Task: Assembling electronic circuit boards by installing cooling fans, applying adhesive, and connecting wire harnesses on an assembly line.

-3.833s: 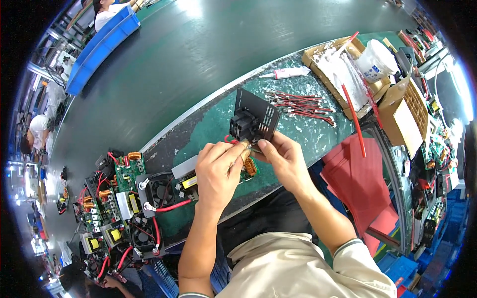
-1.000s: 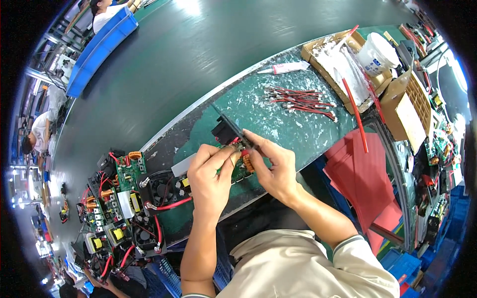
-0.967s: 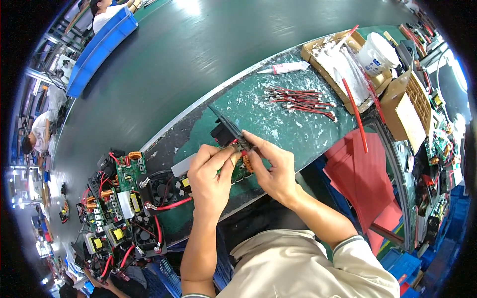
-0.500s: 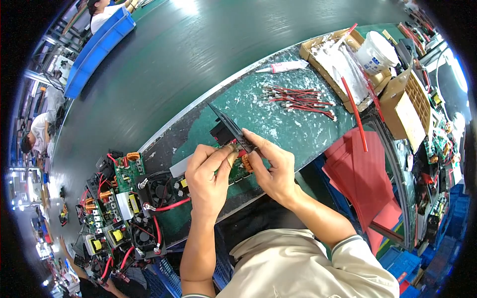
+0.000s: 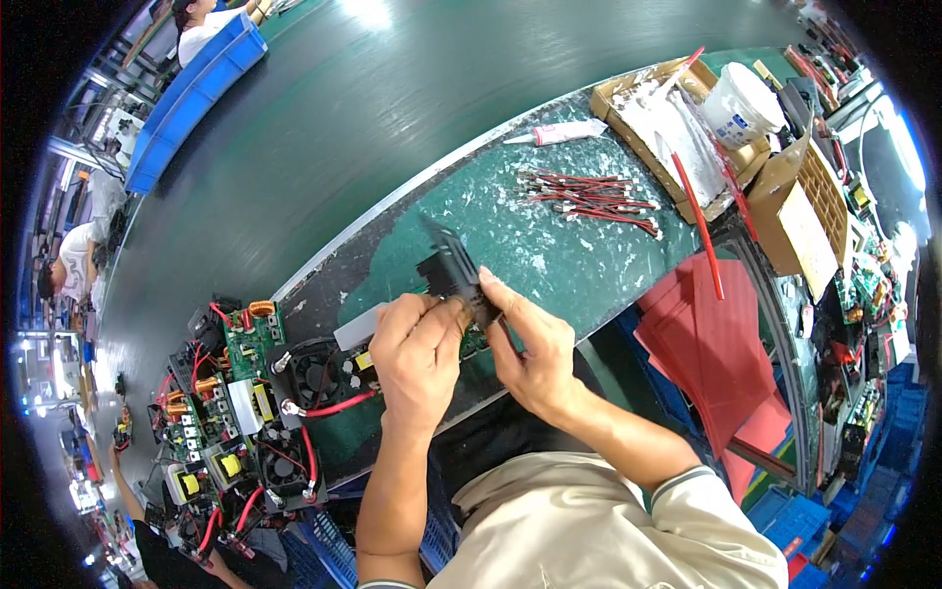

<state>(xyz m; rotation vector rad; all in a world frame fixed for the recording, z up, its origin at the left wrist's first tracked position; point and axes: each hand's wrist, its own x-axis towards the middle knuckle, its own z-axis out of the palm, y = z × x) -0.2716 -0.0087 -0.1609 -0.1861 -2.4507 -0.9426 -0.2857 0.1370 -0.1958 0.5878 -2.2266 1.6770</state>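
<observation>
Above the workbench a thin black slotted panel [image 5: 454, 253] is held up, tilted, with a black block-like part [image 5: 432, 275] on its left side. My right hand [image 5: 538, 358] grips the panel's near right edge between thumb and fingers. Close beside it, my left hand [image 5: 417, 363] is closed in a pinch at the panel's lower end; what lies between those fingertips is hidden. Below the hands, partly covered, is a circuit board assembly with a fan [image 5: 319, 376] and a thick red cable [image 5: 343, 403].
More circuit board assemblies [image 5: 231, 461] crowd the left end of the workbench [image 5: 559, 255]. Red-black wire leads [image 5: 594, 199] and a white tube [image 5: 559, 132] lie beyond my hands. To the right are a cardboard tray [image 5: 633, 123], a white bucket [image 5: 743, 106] and red sheets [image 5: 702, 353].
The black panel has turned slightly and dropped a little, blurred by motion. My right hand has shifted slightly down and left; my left hand has moved slightly right.
</observation>
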